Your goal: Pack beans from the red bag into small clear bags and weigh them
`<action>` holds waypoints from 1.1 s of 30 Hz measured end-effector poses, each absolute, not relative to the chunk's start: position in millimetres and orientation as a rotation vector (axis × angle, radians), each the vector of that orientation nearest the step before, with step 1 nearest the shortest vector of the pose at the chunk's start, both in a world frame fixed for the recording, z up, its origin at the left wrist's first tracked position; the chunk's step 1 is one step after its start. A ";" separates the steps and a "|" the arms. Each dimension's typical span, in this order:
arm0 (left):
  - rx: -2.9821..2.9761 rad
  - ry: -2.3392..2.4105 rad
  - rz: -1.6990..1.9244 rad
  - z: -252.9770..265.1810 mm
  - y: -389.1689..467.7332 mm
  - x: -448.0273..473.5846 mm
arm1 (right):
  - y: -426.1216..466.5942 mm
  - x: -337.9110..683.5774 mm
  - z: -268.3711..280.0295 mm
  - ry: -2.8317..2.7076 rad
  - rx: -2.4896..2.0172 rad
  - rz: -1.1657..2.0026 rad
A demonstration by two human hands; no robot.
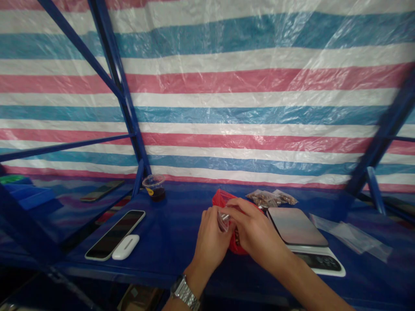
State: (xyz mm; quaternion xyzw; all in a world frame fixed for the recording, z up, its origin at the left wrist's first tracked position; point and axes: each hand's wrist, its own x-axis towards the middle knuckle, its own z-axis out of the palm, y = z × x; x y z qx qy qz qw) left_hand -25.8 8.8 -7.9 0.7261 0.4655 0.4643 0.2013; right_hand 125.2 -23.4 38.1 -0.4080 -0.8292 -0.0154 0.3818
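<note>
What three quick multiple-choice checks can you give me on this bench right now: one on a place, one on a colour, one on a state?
1. Where does the phone lie?
A. On the scale
B. Left of the hands, beside a white case
C. Inside the red bag

2. What colour is the bag behind the hands?
A. Red
B. Green
C. Yellow

3. What is on the plate of the scale?
A. A cup
B. A phone
C. Nothing

Answers:
1. B: the phone rests on the blue bench top, alongside the white case.
2. A: red plastic shows above and below the left hand and right hand, which pinch a small clear packet between them.
3. C: the scale's plate is bare; the cup stands far back by the frame post.
</note>
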 end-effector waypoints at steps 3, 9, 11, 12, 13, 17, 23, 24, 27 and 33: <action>2.020 1.195 1.333 -12.3 9.0 -24.9 | -24.2 127.5 39.4 -2.125 -1.039 -0.010; 1.965 1.176 1.381 -11.7 10.4 -24.4 | -23.5 127.7 41.6 -2.128 -1.048 -0.013; 1.923 1.196 1.382 -11.1 11.1 -24.4 | -22.6 128.0 42.8 -2.117 -1.046 -0.007; 1.896 1.209 1.380 -11.2 11.6 -24.4 | -21.9 128.6 43.6 -2.110 -1.033 0.007; 1.870 1.219 1.373 -11.6 12.3 -24.6 | -20.7 129.7 44.5 -2.093 -1.011 0.019; 1.792 1.225 1.379 -12.4 15.4 -25.5 | -11.6 139.9 42.6 -1.920 -1.037 -0.019; 1.720 1.275 1.624 -7.8 15.0 -23.5 | -4.9 150.7 22.4 -2.048 -1.303 0.021; 1.725 1.277 1.673 -7.6 14.0 -22.6 | -7.7 148.8 22.1 -2.052 -1.276 0.031; 1.783 1.299 1.754 -7.9 10.1 -19.5 | -20.2 138.6 29.9 -1.953 -1.168 0.093; 1.864 1.266 1.676 -4.5 -0.7 -10.1 | -32.0 126.2 46.5 -1.791 -1.059 0.223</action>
